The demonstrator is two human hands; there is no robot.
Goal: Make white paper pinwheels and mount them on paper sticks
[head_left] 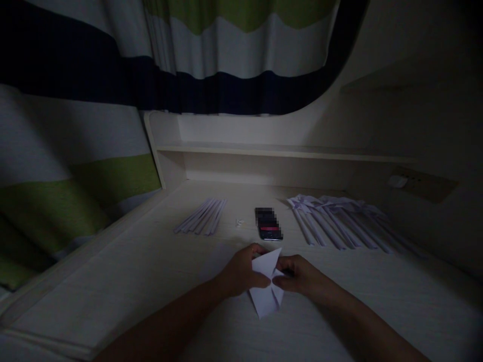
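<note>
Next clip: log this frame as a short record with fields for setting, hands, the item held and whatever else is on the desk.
setting: dim room, pale desk with a low shelf, striped curtain behind
hands: left hand and right hand both pinch the folded paper near its middle
item held: white, partly folded, one point up, one toward the person
beyond the hands: phone in the centre
left of phone: row of paper sticks
right of phone: row of paper stems with folded heads

Frame is reading very dim, underexposed, w/ visible noise. Weak light is falling on tabletop [151, 286] centre and folded paper [266, 299], the brightest obj. Corners are vignetting to black; img R side is sinking into shadow. Wide-angle lens is bending curtain [226, 50] stripes at top.
</note>
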